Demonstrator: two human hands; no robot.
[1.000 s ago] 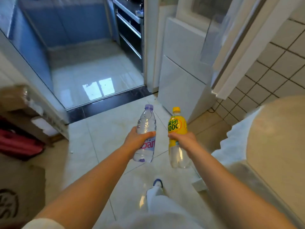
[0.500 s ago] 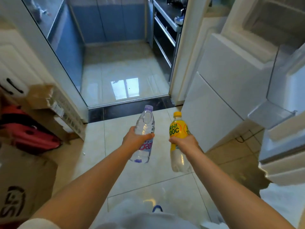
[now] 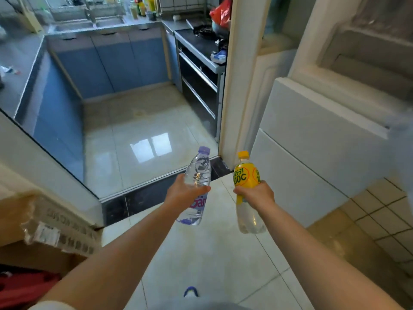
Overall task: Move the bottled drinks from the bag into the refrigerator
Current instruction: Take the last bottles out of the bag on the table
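Note:
My left hand (image 3: 183, 193) grips a clear water bottle (image 3: 199, 173) with a pale purple cap around its middle. My right hand (image 3: 257, 194) holds a bottle with a yellow cap and yellow label (image 3: 245, 177), clear liquid showing below my fingers. Both bottles are upright, side by side over the pale floor tiles. To the right stands the white refrigerator (image 3: 312, 153); its lower fronts are closed, and its blurred upper part shows an open compartment at the top right. No bag is in view.
A doorway ahead leads into a kitchen with blue cabinets (image 3: 107, 61) and a dark oven unit (image 3: 196, 70). A white door post (image 3: 239, 81) stands between kitchen and refrigerator. Cardboard boxes (image 3: 44, 231) and a red item (image 3: 20, 289) lie at the left.
My view has tilted up and turned left toward the kitchen and refrigerator. Both hands still carry their bottles forward at the same height; the tan surface at the right has left the view.

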